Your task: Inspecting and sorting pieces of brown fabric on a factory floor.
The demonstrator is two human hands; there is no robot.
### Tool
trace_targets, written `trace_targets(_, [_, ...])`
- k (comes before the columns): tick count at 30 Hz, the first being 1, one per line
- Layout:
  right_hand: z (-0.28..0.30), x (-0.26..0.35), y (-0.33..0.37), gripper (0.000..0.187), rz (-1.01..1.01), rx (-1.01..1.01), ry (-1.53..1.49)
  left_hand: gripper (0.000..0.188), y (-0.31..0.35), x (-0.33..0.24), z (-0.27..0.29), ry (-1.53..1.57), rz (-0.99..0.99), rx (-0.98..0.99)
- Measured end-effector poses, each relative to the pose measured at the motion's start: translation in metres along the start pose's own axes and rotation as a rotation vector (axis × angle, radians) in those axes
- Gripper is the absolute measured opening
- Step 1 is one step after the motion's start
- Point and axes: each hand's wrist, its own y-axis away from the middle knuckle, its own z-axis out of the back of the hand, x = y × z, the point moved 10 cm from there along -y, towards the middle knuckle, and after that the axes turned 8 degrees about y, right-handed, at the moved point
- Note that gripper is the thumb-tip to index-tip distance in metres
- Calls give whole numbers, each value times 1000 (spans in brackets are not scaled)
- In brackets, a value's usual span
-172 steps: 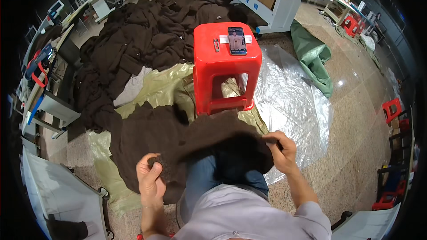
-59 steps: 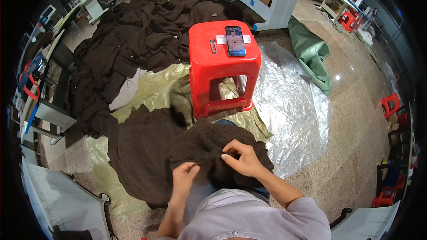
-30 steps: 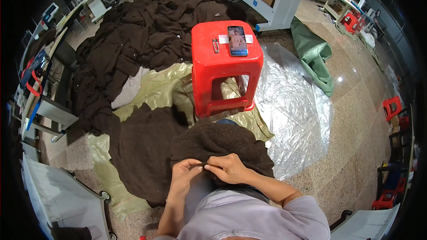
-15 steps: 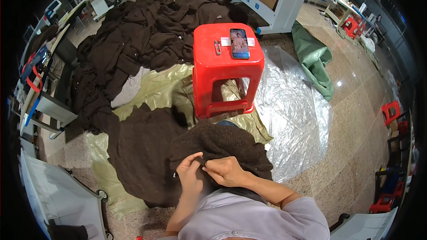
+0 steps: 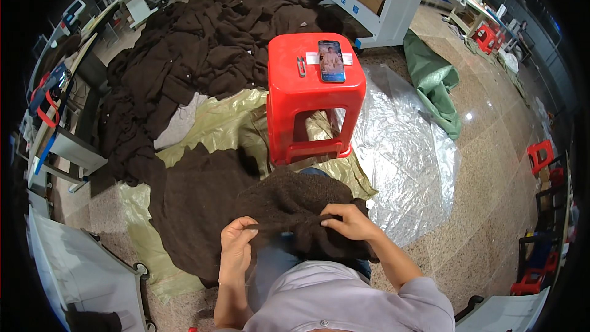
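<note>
Dark brown knitted cloth [image 5: 276,193] lies over my lap and spreads left onto the floor covering. My left hand [image 5: 236,243] pinches an edge of it, thumb and fingers pressed together. To the right, my right hand [image 5: 350,221] grips another part of the same cloth between thumb and fingers. A strip of the fabric stretches between the two hands, with blue trouser fabric showing just beneath. Ahead stands a red plastic stool [image 5: 307,95], bearing a phone [image 5: 332,61] with a lit screen and small thread snips [image 5: 301,67].
A large heap of brown knitted cloth [image 5: 190,37] fills the far left. Yellowish woven sheeting [image 5: 144,240] lies under the work, with clear plastic sheet [image 5: 405,166] to the right. A green sheet [image 5: 433,80], white-and-blue table [image 5: 384,15] and wheeled white cart [image 5: 86,264] stand around.
My hands were close together at the cloth. They have moved apart, left hand leftward and right hand rightward and slightly up, drawing the fabric out between them.
</note>
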Motion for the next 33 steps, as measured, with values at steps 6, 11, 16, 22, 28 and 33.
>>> trace_targets(6, [38,-15,6,21,-131,-319,-318,15,-1,-3,-17,171,59,-44])
trace_targets(11, [47,74,14,22,113,-489,167,9,-10,-7,-33,-43,-18,-52])
trace_targets(16, [-5,137,23,24,618,-455,268,7,-7,9,-85,-350,-72,250])
trace_targets(22, [-13,134,24,22,673,-569,349,8,-2,34,-51,-91,134,118])
trace_targets(28, [-13,123,6,18,556,-485,234,9,-1,28,-51,-74,14,103])
trace_targets(33, [-14,102,-11,18,389,-249,10,15,0,21,-50,-119,-90,102])
